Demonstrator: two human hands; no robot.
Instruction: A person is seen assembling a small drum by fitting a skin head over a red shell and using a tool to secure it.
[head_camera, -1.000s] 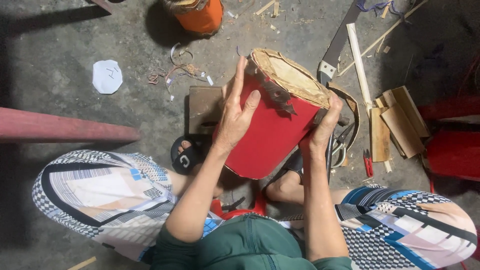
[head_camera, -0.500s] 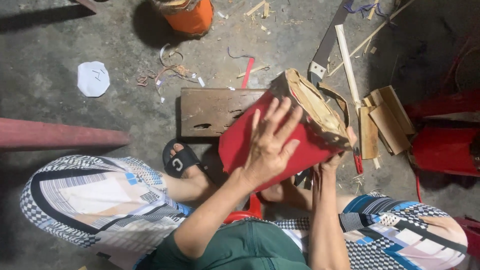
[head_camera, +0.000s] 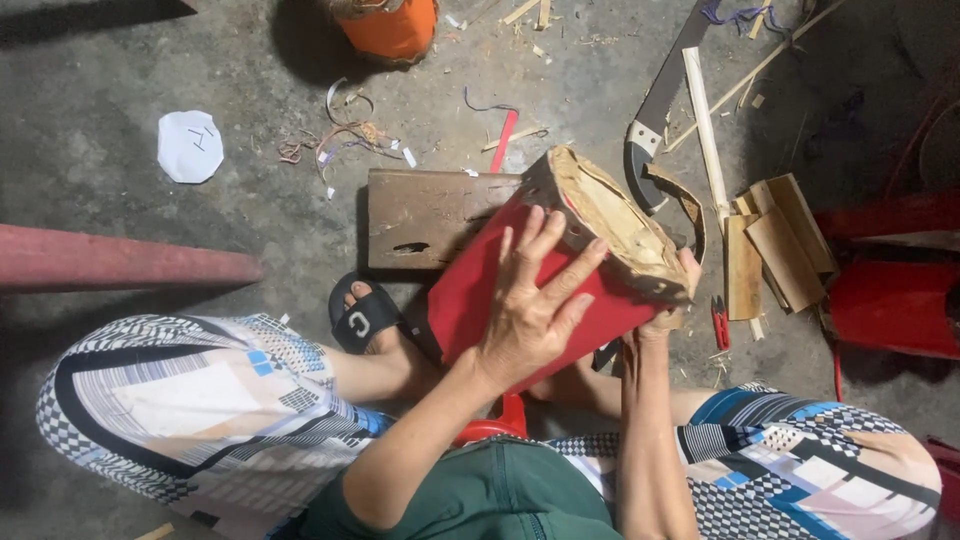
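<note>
I hold a red cylindrical drum body (head_camera: 480, 290) tilted over my lap, its tan, rough-edged skin end (head_camera: 612, 222) pointing up and right. My left hand (head_camera: 530, 300) lies flat on the red side, fingers spread toward the skin rim. My right hand (head_camera: 672, 305) grips the drum from beneath at the skin end, mostly hidden behind it. A brown wooden board (head_camera: 425, 215) lies on the floor just behind the drum.
A handsaw (head_camera: 660, 100) and thin wooden strips (head_camera: 705, 120) lie at the upper right, wood offcuts (head_camera: 775, 245) beside a red stool (head_camera: 890, 290). An orange container (head_camera: 395, 25) stands at top. A red pipe (head_camera: 120, 265) crosses left. A white paper piece (head_camera: 190, 147) lies nearby.
The drum has been tipped from near upright to lying tilted to the right. My left hand slid from its top rim down onto the red side.
</note>
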